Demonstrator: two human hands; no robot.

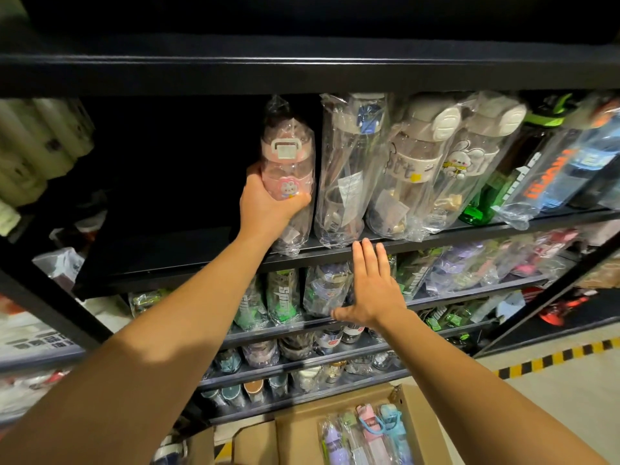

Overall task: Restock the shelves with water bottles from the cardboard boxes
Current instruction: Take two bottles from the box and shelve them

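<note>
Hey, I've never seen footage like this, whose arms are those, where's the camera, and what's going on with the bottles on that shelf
There is no machine here. The picture comes from a wide-angle camera worn on a person's head, looking forward and down, so the two bare arms are that person's own. The left hand grips a pink bottle wrapped in clear plastic, standing at the left end of a row on a black shelf. Beside it stand more wrapped bottles, such as a tall clear bottle. The right hand is open with straight fingers, fingertips near the shelf's front edge, holding nothing. Lower shelves hold more bottles. At the bottom is an open cardboard box with pastel bottles inside.
</note>
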